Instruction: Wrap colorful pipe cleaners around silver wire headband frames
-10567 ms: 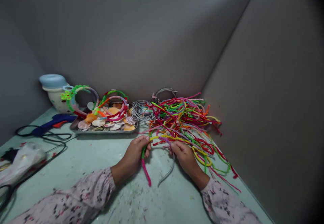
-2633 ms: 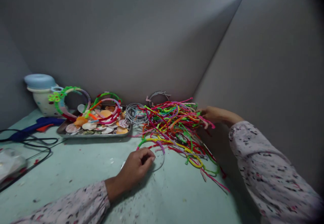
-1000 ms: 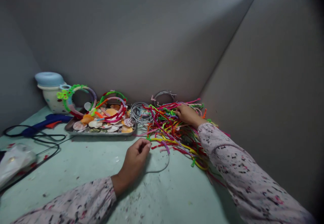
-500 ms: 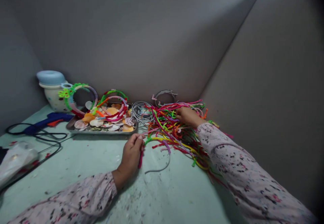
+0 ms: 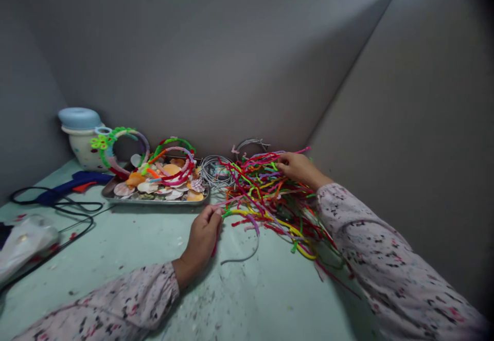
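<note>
Grey walls (image 5: 216,63): these fill the upper frame of your head view, a bright gap showing at upper right.
Counter (image 5: 278,294): pale green and speckled, across the lower frame.
Left hand (image 5: 201,238): just below centre, your thumb and fingers are pinched closed on the wrapped end of a wire hoop.
Wire hoop (image 5: 253,222): near centre, curving right from your fingers, green, yellow, then purple, its bare grey tail bending back over the counter.
Right hand (image 5: 299,168): right of centre, your fingers curl in at the top of the fuzzy stems (image 5: 262,189); you cannot tell whether they grip one.
Metal tray (image 5: 154,202): left of centre, it holds shells (image 5: 172,169).
Wire coil (image 5: 216,171): between tray and stems.
Jar (image 5: 87,148): blue-lidded, at left.
</note>
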Action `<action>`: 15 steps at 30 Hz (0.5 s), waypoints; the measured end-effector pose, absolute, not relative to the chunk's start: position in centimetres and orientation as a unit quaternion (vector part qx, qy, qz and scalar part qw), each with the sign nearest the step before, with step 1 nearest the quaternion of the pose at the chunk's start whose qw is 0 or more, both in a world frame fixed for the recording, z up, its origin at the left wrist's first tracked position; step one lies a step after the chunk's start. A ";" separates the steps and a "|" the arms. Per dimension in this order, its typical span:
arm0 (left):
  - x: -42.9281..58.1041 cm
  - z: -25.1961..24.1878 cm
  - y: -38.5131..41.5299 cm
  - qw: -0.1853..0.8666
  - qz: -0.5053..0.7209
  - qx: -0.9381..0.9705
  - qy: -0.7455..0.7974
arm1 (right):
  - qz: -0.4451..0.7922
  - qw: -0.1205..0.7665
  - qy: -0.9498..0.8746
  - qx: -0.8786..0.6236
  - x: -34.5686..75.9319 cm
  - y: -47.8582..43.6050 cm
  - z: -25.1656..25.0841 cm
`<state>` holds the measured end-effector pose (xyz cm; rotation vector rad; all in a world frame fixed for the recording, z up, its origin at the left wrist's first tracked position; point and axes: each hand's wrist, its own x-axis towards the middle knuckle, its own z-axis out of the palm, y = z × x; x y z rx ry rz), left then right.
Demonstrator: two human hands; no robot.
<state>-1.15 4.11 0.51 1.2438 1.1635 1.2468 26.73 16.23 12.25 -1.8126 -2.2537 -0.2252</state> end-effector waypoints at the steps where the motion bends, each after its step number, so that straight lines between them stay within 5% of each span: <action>1: -1.2 0.5 4.1 0.492 0.512 0.514 0.481 | -0.079 0.133 -0.773 -0.615 27.1 16.3 12.7; 15: -1.0 0.6 3.7 0.475 0.510 0.535 0.476 | 0.118 0.158 -0.792 -0.578 29.8 17.3 13.1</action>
